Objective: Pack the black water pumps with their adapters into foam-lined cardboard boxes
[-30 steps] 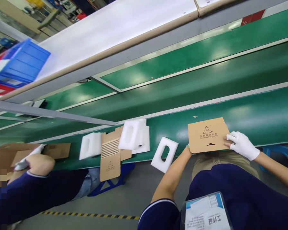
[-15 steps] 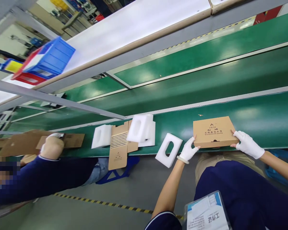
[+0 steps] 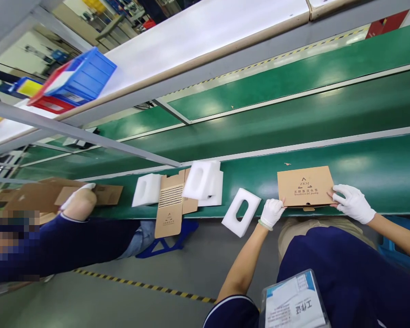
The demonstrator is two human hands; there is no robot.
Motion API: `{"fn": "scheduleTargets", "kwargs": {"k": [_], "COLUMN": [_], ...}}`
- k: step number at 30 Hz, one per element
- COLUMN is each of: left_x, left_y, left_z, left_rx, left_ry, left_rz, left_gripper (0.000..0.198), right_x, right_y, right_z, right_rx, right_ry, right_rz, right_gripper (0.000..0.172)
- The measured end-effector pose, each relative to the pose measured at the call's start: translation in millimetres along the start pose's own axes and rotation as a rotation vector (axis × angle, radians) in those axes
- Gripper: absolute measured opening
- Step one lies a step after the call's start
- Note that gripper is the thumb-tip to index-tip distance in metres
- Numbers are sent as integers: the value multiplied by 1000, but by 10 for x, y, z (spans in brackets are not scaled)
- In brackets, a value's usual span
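Note:
A brown cardboard box [image 3: 305, 182] printed "Brushless DC pump" lies near the front edge of the green bench. Its lid is down, and a small flap sticks out below the front edge. My left hand [image 3: 272, 213], in a white glove with bare fingertips, grips the front left corner. At the right front corner, my right hand [image 3: 354, 203], gloved the same way, pinches the side. The box's contents are hidden. Left of my left hand, a white foam insert [image 3: 229, 217] with an oval hole overhangs the bench edge.
Further left lie flat cardboard blanks [image 3: 169, 222] in a stack, with more white foam pieces [image 3: 200, 180] around them. A co-worker's gloved hand [image 3: 78, 196] is among opened cardboard at far left. A shelf [image 3: 208, 32] with blue and red bins [image 3: 89, 75] runs above the bench.
My left hand has shifted slightly down along the box's front left corner, its fingers closer together. The small front flap now shows below the edge. The co-worker's hand has turned a little.

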State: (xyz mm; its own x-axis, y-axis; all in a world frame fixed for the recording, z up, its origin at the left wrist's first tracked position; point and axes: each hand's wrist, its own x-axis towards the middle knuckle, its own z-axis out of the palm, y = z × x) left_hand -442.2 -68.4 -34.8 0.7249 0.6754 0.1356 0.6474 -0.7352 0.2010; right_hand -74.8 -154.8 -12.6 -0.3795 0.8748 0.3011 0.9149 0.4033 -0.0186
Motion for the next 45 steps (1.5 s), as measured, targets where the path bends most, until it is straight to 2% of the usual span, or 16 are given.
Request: {"fn": "scheduleTargets", "kwargs": {"k": [7,11,13,17,22,24,27,29,31,33,38,41,43,45], "left_x": [-112,-125,-84,39,96,90,74,64,57,53,59,69,76,79], "left_y": [53,119,188,325,369,372,387,409,441,481,559,574,583,595], "left_z": [165,172,190,321,499,524,526,527,539,561,590,567,556,564], "left_rx": [21,82,111,105,91,87,81,69,54,37,-8,-55,-78,-86], "left_ry": [68,184,231,273,338,328,323,316,297,285,247,226,221,224], "left_rz": [-36,-73,-37,143,118,96,65,55,32,-14,-83,-95,-109,-126], "left_gripper": [29,36,37,29,24,23,26,29,32,35,43,54,62,67], "right_x": [-70,-84,-105,-172,-227,-174,50,253,423,507,395,303,278,278], "right_y": [167,177,160,164,209,134,-151,-401,-619,-756,-804,-790,-798,-818], "right_z": [192,245,273,354,394,346,242,190,165,166,225,272,302,332], "right_rx": [127,135,138,160,138,122,180,277,339,347,351,329,277,202], "right_ry": [-36,-68,-65,-90,-59,-90,-109,-114,-154,-181,-160,-66,14,42], "right_rz": [-165,-221,-226,-266,-316,-264,-204,-221,-243,-243,-277,-310,-270,-165], "right_gripper": [38,41,43,46,46,43,35,33,23,17,22,20,23,28]}}
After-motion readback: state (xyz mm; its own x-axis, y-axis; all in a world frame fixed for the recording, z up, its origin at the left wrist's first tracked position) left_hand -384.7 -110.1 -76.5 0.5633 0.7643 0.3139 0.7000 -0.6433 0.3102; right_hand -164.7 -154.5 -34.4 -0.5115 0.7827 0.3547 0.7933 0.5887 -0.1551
